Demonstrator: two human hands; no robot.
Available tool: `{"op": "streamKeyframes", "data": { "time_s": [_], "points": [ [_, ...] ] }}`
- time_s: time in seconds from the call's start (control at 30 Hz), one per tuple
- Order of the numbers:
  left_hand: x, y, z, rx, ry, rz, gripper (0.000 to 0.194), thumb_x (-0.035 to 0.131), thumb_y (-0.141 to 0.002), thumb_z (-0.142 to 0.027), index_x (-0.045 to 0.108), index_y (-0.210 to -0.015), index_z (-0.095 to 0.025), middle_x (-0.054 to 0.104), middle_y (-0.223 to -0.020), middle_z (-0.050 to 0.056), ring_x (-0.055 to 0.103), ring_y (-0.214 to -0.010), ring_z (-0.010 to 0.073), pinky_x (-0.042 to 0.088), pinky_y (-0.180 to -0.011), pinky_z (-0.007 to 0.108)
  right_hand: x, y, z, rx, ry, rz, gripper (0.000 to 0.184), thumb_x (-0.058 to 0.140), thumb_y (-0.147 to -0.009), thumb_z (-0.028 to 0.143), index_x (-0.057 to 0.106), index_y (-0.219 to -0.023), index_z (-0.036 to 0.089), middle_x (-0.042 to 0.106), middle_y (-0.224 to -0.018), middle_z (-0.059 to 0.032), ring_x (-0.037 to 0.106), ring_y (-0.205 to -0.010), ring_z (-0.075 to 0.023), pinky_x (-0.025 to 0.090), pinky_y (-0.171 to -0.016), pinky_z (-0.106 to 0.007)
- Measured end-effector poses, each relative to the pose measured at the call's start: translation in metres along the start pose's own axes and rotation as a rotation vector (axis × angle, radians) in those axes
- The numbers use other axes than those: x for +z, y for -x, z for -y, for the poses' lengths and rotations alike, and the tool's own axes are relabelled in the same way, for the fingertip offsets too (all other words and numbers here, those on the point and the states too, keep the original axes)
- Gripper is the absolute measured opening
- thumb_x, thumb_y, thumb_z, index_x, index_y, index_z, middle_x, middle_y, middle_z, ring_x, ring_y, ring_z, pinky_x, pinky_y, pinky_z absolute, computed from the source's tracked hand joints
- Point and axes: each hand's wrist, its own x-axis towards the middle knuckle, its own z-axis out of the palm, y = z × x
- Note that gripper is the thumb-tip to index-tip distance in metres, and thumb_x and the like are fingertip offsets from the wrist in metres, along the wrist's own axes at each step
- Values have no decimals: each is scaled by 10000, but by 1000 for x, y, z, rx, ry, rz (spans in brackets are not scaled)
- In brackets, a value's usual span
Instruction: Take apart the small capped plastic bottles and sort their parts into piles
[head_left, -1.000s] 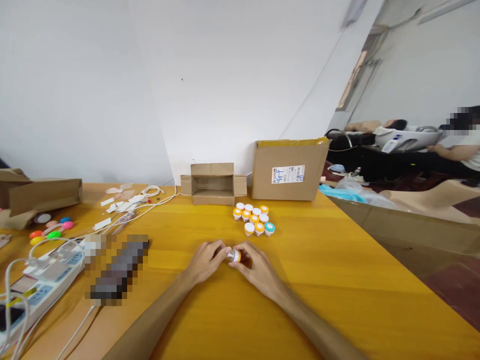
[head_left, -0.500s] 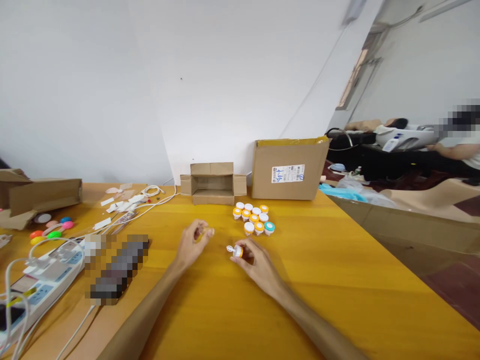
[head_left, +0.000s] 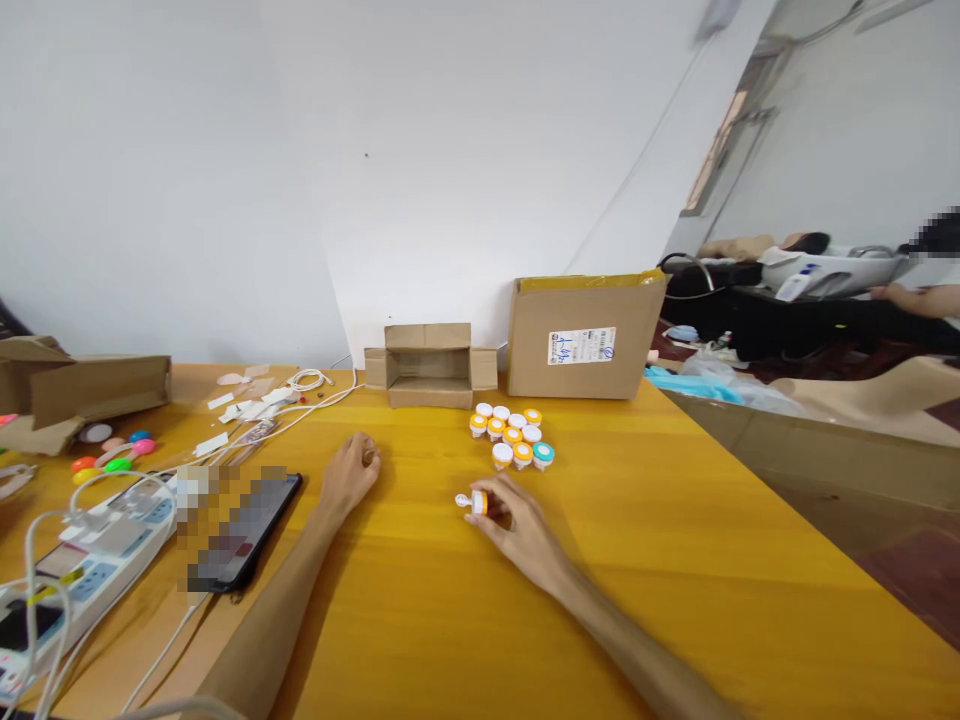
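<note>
the left hand (head_left: pixel 351 477) has withdrawn leftward, now well apart from the orange-and-white piece (head_left: pixel 478 502), so the right hand (head_left: pixel 525 525) alone bears it, thumb and fingers pinching it on the near side of the capped pieces (head_left: pixel 512 436). left fingers appear curled (whether closed on anything cannot be told).

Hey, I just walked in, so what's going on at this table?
A person's right hand holds a small orange-and-white piece by its orange end, its white tip pointing left. The left hand is apart from it, fingers curled; whether they hold anything is unclear. Beyond the right hand, a cluster of capped pieces with white, orange and teal tops stands on the table. Behind are an open cardboard box and a larger labelled carton.
</note>
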Motion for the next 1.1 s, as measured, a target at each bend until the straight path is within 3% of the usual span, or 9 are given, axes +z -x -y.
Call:
{"op": "streamKeyframes", "data": {
  "time_s": [0.1, 0.2, 0.33, 0.4, 0.5, 0.57, 0.7, 1.1],
  "points": [
    [4, 1, 0, 9, -10, -33, 211, 529, -882, -227, 558, -1088, -191, 684, -1045, 115, 673, -963, 273, 490, -776, 338, 0, -1, -1, 16, -19, 2, 206, 646, -816, 342, 646, -994, 238, 652, -931, -29, 648, -799, -190, 550, -736, -314],
    [9, 2, 4, 80, -28, -148, 351, 591, -852, -291, 546, -1175, -161, 640, -1110, 153, 643, -1012, 312, 498, -829, 391, 0, -2, -1, 33, -43, -7, 217, 662, -804, 348, 647, -989, 235, 657, -933, -30, 654, -796, -188, 559, -734, -314],
    [17, 5, 2, 285, 20, -367, 395, 603, -842, -324, 557, -1202, -168, 587, -1130, 159, 591, -1040, 325, 481, -894, 452, 0, -3, -2, 60, -89, -14, 230, 689, -777, 360, 648, -965, 234, 656, -914, -23, 653, -773, -185, 566, -732, -318],
    [21, 12, -6, 414, 103, -381, 345, 560, -877, -315, 562, -1197, -185, 578, -1142, 145, 585, -1029, 302, 475, -911, 452, 1, -3, -3, 83, -129, -12, 243, 702, -762, 372, 645, -952, 231, 656, -912, -19, 656, -770, -183, 568, -726, -315],
    [27, 28, -25, 620, 269, -252, 273, 495, -931, -318, 565, -1173, -213, 595, -1127, 108, 576, -1073, 268, 460, -964, 427, 0, -4, -2, 109, -186, -4, 273, 719, -744, 387, 641, -951, 227, 659, -919, -15, 661, -778, -183, 569, -733, -314],
    [30, 40, -38, 729, 380, -89, 228, 478, -950, -306, 575, -1137, -219, 620, -1102, 89, 587, -1071, 240, 469, -958, 382, 0, -4, -1, 111, -207, 7, 288, 731, -737, 395, 643, -954, 226, 663, -917, -15, 660, -786, -183, 568, -741, -314],
    [32, 55, -54, 752, 544, 158, 193, 437, -966, -244, 590, -1082, -226, 662, -1029, 61, 624, -970, 191, 496, -881, 307, -1, -5, 0, 116, -236, 42, 295, 741, -741, 416, 643, -942, 222, 673, -918, -23, 662, -818, -196, 561, -751, -318],
    [37, 58, -54, 764, 473, 251, 200, 418, -962, -239, 617, -962, -222, 681, -894, 41, 611, -827, 175, 465, -805, 270, -3, -4, 6, 101, -215, 145, 346, 746, -756, 504, 674, -924, 211, 687, -890, -15, 656, -814, -188, 554, -737, -294]
  ]
}}
